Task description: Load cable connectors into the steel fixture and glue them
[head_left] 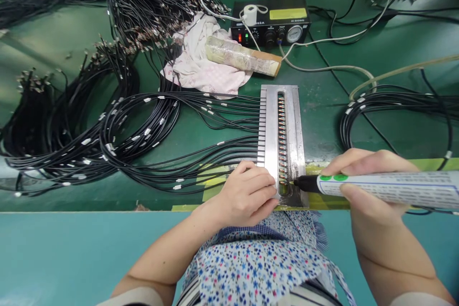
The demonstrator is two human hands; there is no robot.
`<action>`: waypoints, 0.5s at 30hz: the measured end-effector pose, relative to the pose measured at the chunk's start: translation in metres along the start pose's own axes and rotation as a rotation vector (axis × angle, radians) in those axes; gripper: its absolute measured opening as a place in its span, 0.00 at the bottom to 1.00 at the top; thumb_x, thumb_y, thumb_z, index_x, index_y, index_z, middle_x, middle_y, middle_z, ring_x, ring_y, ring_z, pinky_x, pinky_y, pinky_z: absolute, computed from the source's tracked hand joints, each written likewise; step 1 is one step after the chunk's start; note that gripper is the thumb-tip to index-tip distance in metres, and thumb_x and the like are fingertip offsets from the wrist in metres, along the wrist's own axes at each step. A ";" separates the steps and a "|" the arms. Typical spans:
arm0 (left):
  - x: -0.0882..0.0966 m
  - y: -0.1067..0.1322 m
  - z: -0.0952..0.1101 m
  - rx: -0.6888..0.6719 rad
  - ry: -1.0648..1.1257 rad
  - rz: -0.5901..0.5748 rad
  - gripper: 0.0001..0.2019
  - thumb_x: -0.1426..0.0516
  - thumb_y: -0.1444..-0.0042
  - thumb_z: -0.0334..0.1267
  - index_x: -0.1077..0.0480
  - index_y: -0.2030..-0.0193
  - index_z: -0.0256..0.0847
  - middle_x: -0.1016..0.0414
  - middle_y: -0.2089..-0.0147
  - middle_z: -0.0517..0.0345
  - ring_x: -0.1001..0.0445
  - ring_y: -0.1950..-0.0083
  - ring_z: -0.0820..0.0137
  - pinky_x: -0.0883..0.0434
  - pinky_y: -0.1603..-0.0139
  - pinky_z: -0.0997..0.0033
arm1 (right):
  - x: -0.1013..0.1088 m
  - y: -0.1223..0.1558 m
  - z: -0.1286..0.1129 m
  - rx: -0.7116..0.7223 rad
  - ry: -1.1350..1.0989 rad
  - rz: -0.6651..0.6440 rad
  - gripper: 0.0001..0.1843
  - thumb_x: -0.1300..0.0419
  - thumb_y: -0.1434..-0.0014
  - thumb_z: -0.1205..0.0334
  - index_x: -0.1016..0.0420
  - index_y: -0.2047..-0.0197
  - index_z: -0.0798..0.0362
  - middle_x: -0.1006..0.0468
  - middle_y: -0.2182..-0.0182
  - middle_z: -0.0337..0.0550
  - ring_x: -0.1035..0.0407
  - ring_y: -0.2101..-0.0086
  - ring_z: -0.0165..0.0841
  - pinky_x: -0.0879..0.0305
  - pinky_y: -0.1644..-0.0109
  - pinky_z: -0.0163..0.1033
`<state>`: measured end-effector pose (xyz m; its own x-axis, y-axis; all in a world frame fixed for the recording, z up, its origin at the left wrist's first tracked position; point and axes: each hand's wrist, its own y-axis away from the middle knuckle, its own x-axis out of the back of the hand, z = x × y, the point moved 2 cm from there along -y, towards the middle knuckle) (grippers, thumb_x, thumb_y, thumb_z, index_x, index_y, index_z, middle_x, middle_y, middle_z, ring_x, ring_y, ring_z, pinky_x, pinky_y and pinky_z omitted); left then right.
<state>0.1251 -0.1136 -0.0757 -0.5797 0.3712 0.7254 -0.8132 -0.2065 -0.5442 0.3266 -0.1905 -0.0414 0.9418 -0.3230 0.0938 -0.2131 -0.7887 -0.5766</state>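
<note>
Left of right fingers (375, 161) pinching a white, black-nosed tube (390, 185), a slotted silver-metal fixture (271, 129), lying crosswise, is pressed by curled left fingers (258, 184).

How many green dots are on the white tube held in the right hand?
2: one green dot by the black tip, another green dot farther along the white tube. More may be hidden under the right hand.

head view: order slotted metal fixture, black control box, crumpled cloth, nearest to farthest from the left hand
1. Slotted metal fixture: touching the left hand
2. Crumpled cloth: beyond the fixture, to the left
3. Black control box: behind the cloth, to the right
</note>
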 end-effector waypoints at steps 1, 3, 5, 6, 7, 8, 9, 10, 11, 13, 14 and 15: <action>0.000 0.000 0.000 0.001 0.000 -0.001 0.04 0.45 0.46 0.32 0.33 0.63 0.37 0.24 0.62 0.54 0.28 0.59 0.68 0.38 0.59 0.63 | 0.000 0.000 0.000 0.006 0.003 0.005 0.18 0.40 0.60 0.74 0.26 0.63 0.50 0.22 0.72 0.42 0.29 0.78 0.37 0.32 0.84 0.41; 0.000 0.000 0.000 0.006 -0.002 -0.001 0.04 0.45 0.46 0.32 0.33 0.63 0.37 0.24 0.62 0.54 0.28 0.59 0.68 0.38 0.59 0.63 | 0.000 0.000 0.000 0.008 0.007 0.004 0.18 0.40 0.61 0.74 0.26 0.63 0.51 0.22 0.72 0.42 0.29 0.77 0.37 0.32 0.84 0.41; 0.000 0.001 0.000 0.007 -0.003 0.000 0.04 0.45 0.45 0.32 0.33 0.63 0.37 0.24 0.62 0.54 0.28 0.59 0.68 0.38 0.59 0.63 | -0.001 0.000 0.001 0.009 0.004 -0.003 0.18 0.40 0.60 0.75 0.26 0.63 0.51 0.22 0.71 0.42 0.29 0.77 0.37 0.32 0.83 0.41; 0.000 0.001 0.000 0.006 -0.003 0.001 0.04 0.45 0.45 0.31 0.33 0.63 0.37 0.24 0.62 0.54 0.28 0.59 0.68 0.38 0.59 0.63 | -0.001 0.000 0.001 0.007 0.004 -0.002 0.18 0.40 0.60 0.75 0.26 0.63 0.51 0.22 0.71 0.42 0.29 0.77 0.36 0.32 0.83 0.41; 0.000 0.001 0.000 0.004 -0.003 0.000 0.04 0.45 0.45 0.31 0.34 0.63 0.37 0.24 0.62 0.54 0.28 0.58 0.68 0.38 0.59 0.63 | -0.001 0.001 0.001 0.007 0.005 0.002 0.18 0.40 0.60 0.75 0.26 0.63 0.52 0.22 0.71 0.42 0.29 0.76 0.36 0.32 0.83 0.41; 0.000 0.001 0.000 0.003 -0.002 0.000 0.04 0.45 0.46 0.31 0.34 0.62 0.36 0.24 0.62 0.54 0.28 0.58 0.68 0.38 0.59 0.63 | -0.002 0.001 0.001 0.010 0.005 0.005 0.18 0.40 0.60 0.75 0.26 0.63 0.52 0.22 0.71 0.42 0.29 0.76 0.36 0.32 0.82 0.41; 0.000 0.001 0.001 0.002 -0.001 0.000 0.04 0.45 0.46 0.31 0.34 0.62 0.36 0.24 0.62 0.54 0.28 0.58 0.68 0.38 0.59 0.63 | -0.002 0.001 0.000 0.014 0.007 0.007 0.18 0.40 0.60 0.75 0.26 0.64 0.52 0.22 0.71 0.42 0.29 0.76 0.36 0.32 0.82 0.41; 0.000 0.001 0.000 0.002 0.001 0.000 0.04 0.45 0.46 0.31 0.34 0.62 0.36 0.24 0.62 0.54 0.28 0.59 0.68 0.38 0.59 0.63 | -0.002 0.000 -0.001 0.018 0.010 0.005 0.18 0.40 0.60 0.75 0.26 0.63 0.52 0.22 0.71 0.42 0.29 0.76 0.36 0.32 0.82 0.41; 0.000 0.001 0.000 0.002 0.003 -0.001 0.04 0.45 0.46 0.31 0.33 0.62 0.36 0.24 0.62 0.54 0.28 0.59 0.68 0.38 0.59 0.63 | -0.002 -0.001 -0.002 0.021 0.009 0.008 0.18 0.40 0.60 0.76 0.26 0.63 0.52 0.22 0.71 0.42 0.29 0.76 0.36 0.32 0.82 0.41; 0.000 0.001 0.000 0.004 0.006 -0.005 0.04 0.44 0.46 0.31 0.33 0.63 0.36 0.24 0.62 0.53 0.28 0.58 0.68 0.38 0.59 0.63 | -0.002 -0.003 -0.004 0.016 -0.011 0.023 0.17 0.40 0.59 0.75 0.26 0.63 0.53 0.22 0.70 0.42 0.29 0.76 0.36 0.32 0.83 0.41; -0.001 0.001 -0.001 0.006 0.006 -0.008 0.04 0.44 0.46 0.31 0.33 0.63 0.36 0.24 0.62 0.53 0.28 0.58 0.67 0.38 0.59 0.63 | -0.001 -0.004 -0.005 0.012 -0.026 0.047 0.16 0.40 0.58 0.74 0.26 0.63 0.53 0.22 0.70 0.43 0.29 0.76 0.36 0.33 0.83 0.40; -0.001 0.001 -0.001 0.009 0.007 -0.012 0.04 0.44 0.46 0.31 0.33 0.63 0.36 0.24 0.62 0.53 0.28 0.58 0.67 0.38 0.59 0.63 | 0.001 -0.006 -0.006 0.019 -0.045 0.085 0.14 0.40 0.57 0.73 0.26 0.64 0.53 0.22 0.71 0.43 0.29 0.77 0.35 0.34 0.84 0.40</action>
<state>0.1250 -0.1134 -0.0777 -0.5697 0.3797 0.7289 -0.8204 -0.2099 -0.5319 0.3274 -0.1893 -0.0333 0.9314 -0.3639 0.0080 -0.2877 -0.7494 -0.5963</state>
